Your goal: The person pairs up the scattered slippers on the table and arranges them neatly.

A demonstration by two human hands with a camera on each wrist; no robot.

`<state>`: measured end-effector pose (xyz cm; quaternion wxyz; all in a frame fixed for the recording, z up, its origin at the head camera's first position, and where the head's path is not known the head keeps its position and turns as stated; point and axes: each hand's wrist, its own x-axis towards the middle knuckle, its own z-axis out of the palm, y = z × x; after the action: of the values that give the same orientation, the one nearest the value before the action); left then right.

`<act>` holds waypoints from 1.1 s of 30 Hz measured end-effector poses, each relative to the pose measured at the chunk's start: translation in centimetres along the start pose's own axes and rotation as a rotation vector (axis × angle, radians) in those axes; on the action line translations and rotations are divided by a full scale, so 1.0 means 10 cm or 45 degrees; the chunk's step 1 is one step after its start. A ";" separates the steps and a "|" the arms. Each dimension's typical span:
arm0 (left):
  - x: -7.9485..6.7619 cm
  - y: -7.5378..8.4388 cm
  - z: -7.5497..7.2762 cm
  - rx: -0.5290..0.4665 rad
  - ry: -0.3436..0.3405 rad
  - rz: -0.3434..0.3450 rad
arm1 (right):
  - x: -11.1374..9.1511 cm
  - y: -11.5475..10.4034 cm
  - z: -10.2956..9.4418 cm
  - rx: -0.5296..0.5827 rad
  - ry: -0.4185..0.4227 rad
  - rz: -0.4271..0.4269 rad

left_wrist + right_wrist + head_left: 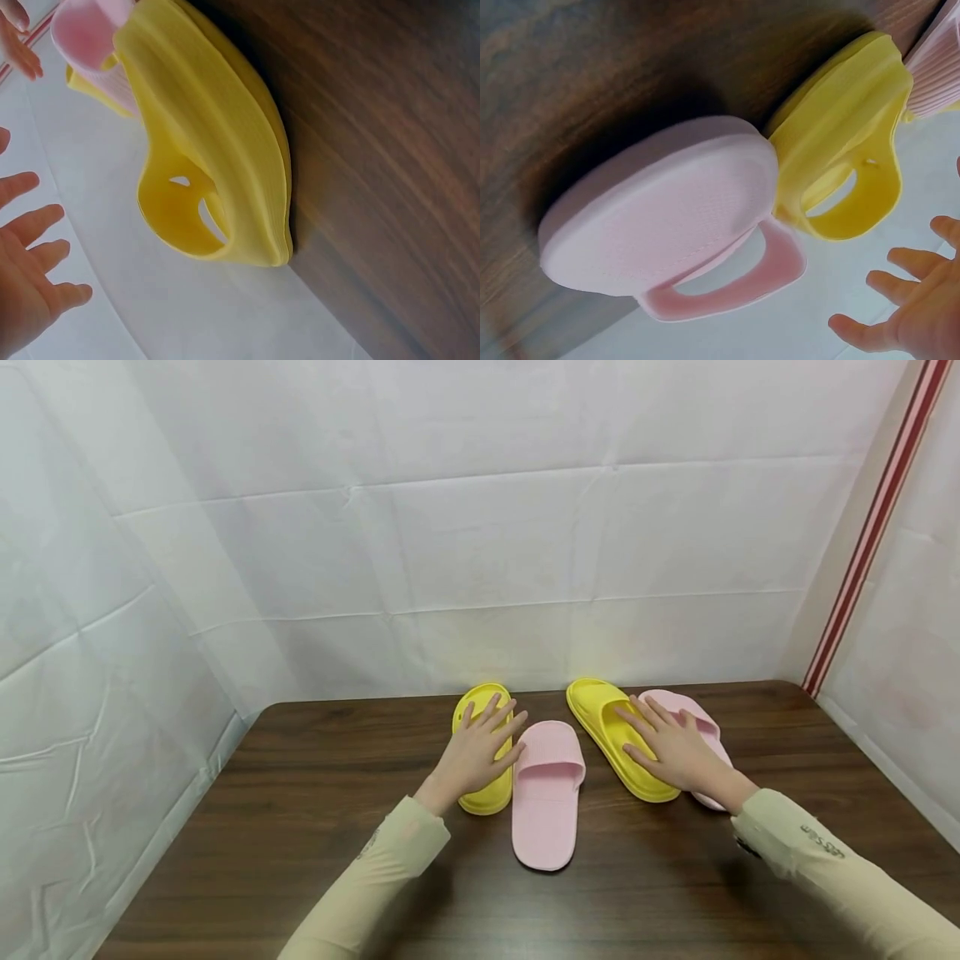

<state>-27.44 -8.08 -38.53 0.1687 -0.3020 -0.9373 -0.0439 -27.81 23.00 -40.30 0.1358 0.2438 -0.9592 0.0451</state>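
Note:
My left hand (pixel 476 752) hovers with spread fingers over a yellow slipper (pixel 486 802), hiding part of it; the left wrist view shows a gap between them. Right of that slipper, and close beside it, lies a pink slipper (pixel 546 827), toe toward the back wall. My right hand (pixel 678 752) is also spread, above a second yellow slipper (pixel 596 706) and a second pink slipper (pixel 675 700), which lie against each other at an angle. In the right wrist view the fingers (pixel 915 289) stay apart from the pink slipper (pixel 667 210) and the yellow slipper (pixel 855 135). Neither hand holds anything.
The slippers lie on a dark brown wooden table (pixel 322 810), toward its far edge. A white sheet (pixel 480 543) hangs behind the table and along both sides. A red-and-pink striped band (pixel 873 531) runs down the right corner.

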 end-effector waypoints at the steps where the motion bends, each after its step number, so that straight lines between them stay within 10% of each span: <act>1: 0.00 -0.01 0.00 0.009 0.001 0.001 | 0.01 0.01 0.00 -0.006 0.004 0.001; 33: 0.15 -0.38 0.01 -0.126 0.129 0.115 | 0.46 0.18 0.14 0.045 0.057 -0.010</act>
<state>-30.81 -10.34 -38.05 0.2025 -0.3494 -0.9096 -0.0978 -32.88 22.27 -40.41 0.1532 0.2490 -0.9540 0.0670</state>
